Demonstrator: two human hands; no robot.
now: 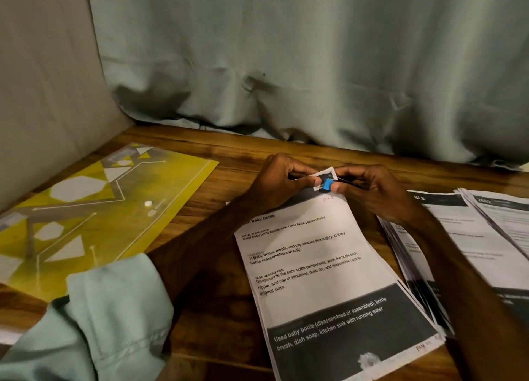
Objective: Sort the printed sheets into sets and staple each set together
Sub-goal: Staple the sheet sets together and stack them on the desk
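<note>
From my remote seat I see both hands meeting over the far corner of a set of printed sheets (323, 266), which lies on the table (229, 157) around its middle, running toward the near edge; its top page reads "baby bottle"; the left hand (283, 186) has its fingers curled and its thumb pinching the lifted corner of that set; the right hand (369, 191) pinches a slim black tool (327, 184) with a blue tip, set right at that corner; I cannot tell whether it is the stapler; more stacks of sheets (463, 237) fan out toward the right edge, partly under the right forearm; a yellow folder (71, 209) lies toward the left edge; a pale green sleeve (100, 323) covers the left arm; a grey-green curtain (286, 65) hangs along the far edge
</note>
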